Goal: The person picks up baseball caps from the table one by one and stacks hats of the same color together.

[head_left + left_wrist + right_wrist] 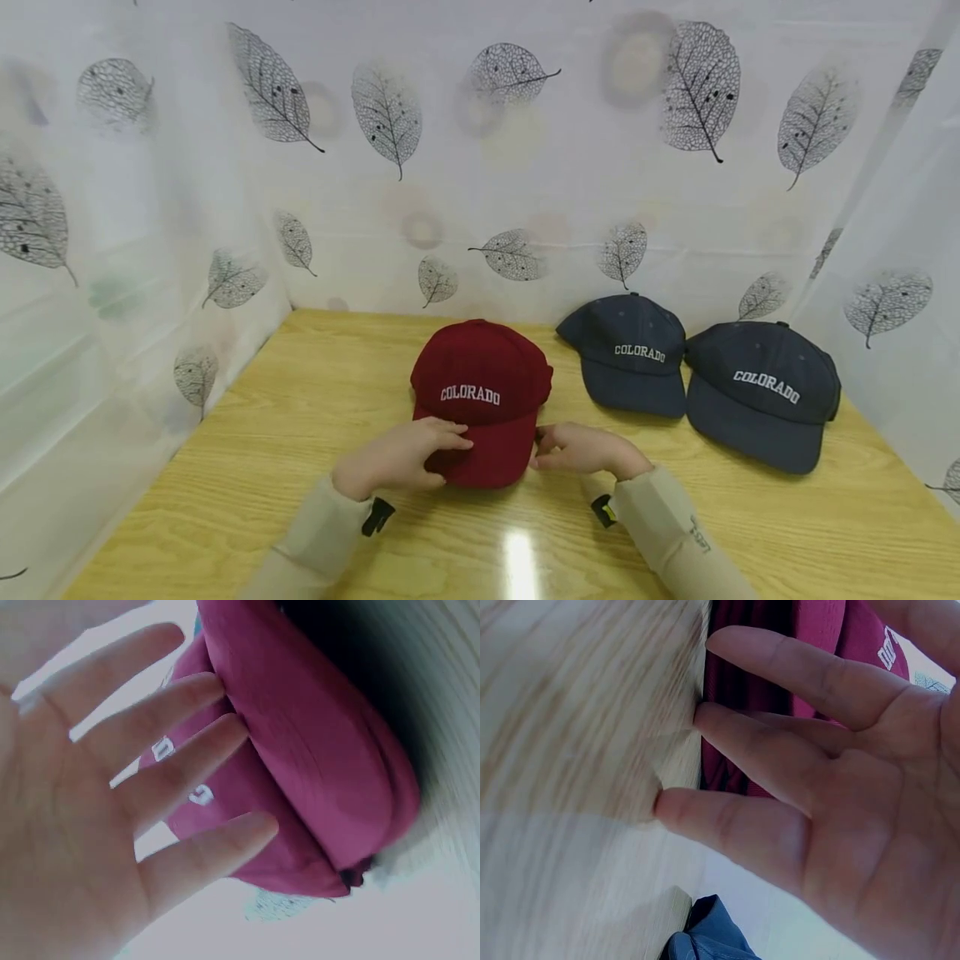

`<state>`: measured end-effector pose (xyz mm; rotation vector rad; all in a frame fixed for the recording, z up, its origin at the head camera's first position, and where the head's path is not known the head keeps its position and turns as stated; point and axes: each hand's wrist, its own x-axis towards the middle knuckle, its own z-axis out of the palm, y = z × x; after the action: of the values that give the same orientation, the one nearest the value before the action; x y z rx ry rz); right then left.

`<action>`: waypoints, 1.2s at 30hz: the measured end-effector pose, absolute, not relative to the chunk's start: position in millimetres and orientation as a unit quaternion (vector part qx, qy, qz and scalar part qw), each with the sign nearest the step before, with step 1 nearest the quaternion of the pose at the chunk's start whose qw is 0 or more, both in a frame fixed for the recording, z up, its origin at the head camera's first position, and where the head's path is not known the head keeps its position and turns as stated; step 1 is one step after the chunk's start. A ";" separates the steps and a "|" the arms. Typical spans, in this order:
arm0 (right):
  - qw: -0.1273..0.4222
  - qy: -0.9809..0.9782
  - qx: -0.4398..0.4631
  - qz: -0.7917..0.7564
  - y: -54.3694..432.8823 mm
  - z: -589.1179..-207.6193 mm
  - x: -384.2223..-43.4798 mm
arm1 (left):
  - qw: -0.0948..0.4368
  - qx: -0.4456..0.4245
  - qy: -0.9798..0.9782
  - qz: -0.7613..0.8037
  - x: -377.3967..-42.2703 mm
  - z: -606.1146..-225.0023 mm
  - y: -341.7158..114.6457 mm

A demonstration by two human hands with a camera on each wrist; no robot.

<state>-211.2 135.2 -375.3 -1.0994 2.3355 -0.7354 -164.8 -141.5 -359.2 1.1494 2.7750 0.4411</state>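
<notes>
A dark red baseball cap [483, 358] with white "COLORADO" lettering lies on the wooden table, its brim facing me. My left hand [405, 454] is at the left side of the brim, fingers reaching over its edge in the head view. Straight, spread fingers show in the left wrist view, in front of the red cap [307, 750]. At the brim's right edge is my right hand [583, 450]. In the right wrist view its fingers [757, 750] extend loosely beside the red cap, with fingertips down at the tabletop [577, 735]. Neither hand grips the cap.
Two navy baseball caps with the same lettering sit to the right, one [633, 354] farther back and another [761, 400] beside it, close together. A white curtain [570, 183] printed with leaves hangs behind the table [315, 367] and along both sides.
</notes>
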 end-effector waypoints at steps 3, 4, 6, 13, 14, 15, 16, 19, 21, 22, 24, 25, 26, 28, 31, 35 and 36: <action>0.220 0.847 -0.405 -0.264 135.0 -375.7 -211.7 | 0.028 0.339 0.919 0.202 -173.3 -359.9 -152.1; 0.216 0.848 -0.407 -0.263 134.9 -376.3 -212.1 | 0.020 0.315 0.923 0.220 -176.3 -360.8 -156.2; 0.210 0.850 -0.401 -0.270 134.7 -378.1 -213.4 | 0.019 0.258 0.931 0.257 -181.6 -363.4 -163.7; 0.223 0.838 -0.324 -0.377 133.7 -385.1 -216.6 | 0.075 0.144 0.927 0.339 -194.3 -380.4 -176.0; 0.232 0.830 -0.322 -0.393 133.3 -385.9 -216.7 | 0.087 0.140 0.921 0.354 -195.0 -382.0 -176.1; 0.241 0.821 -0.321 -0.407 132.9 -386.6 -216.7 | 0.098 0.136 0.914 0.369 -195.5 -383.6 -176.0; 0.246 0.816 -0.320 -0.414 132.6 -386.7 -216.5 | 0.107 0.131 0.908 0.384 -196.0 -384.8 -175.7; 0.251 0.809 -0.324 -0.421 131.9 -386.6 -215.6 | 0.117 0.116 0.893 0.418 -196.7 -386.4 -174.3; 0.252 0.808 -0.325 -0.422 131.8 -386.5 -214.8 | 0.119 0.112 0.886 0.433 -196.7 -386.6 -173.8; 0.253 0.807 -0.325 -0.423 131.8 -386.4 -214.7 | 0.120 0.109 0.883 0.440 -196.3 -386.2 -173.5; 0.257 0.804 -0.326 -0.425 131.7 -386.2 -214.4 | 0.126 0.109 0.879 0.447 -195.7 -385.2 -173.2; 0.259 0.804 -0.326 -0.425 131.7 -386.5 -214.4 | 0.131 0.110 0.877 0.449 -195.1 -384.7 -173.3; 0.260 0.804 -0.327 -0.424 131.8 -386.4 -214.3 | 0.135 0.110 0.877 0.448 -194.6 -384.0 -173.4; 0.256 0.809 -0.331 -0.414 132.5 -385.9 -213.9 | 0.141 0.113 0.879 0.441 -193.2 -382.3 -173.4; 0.246 0.822 -0.337 -0.387 134.3 -384.3 -212.6 | 0.151 0.117 0.885 0.425 -191.2 -380.6 -173.9; 0.241 0.834 -0.346 -0.357 137.6 -380.4 -209.2 | 0.169 0.123 0.881 0.424 -187.6 -379.2 -174.6; 0.242 0.834 -0.350 -0.351 138.3 -379.2 -208.1 | 0.174 0.126 0.879 0.425 -186.9 -379.0 -175.0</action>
<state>-208.1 138.3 -379.2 -0.9584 2.2806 -0.9604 -186.9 -175.0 -379.0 0.3574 2.4925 1.2053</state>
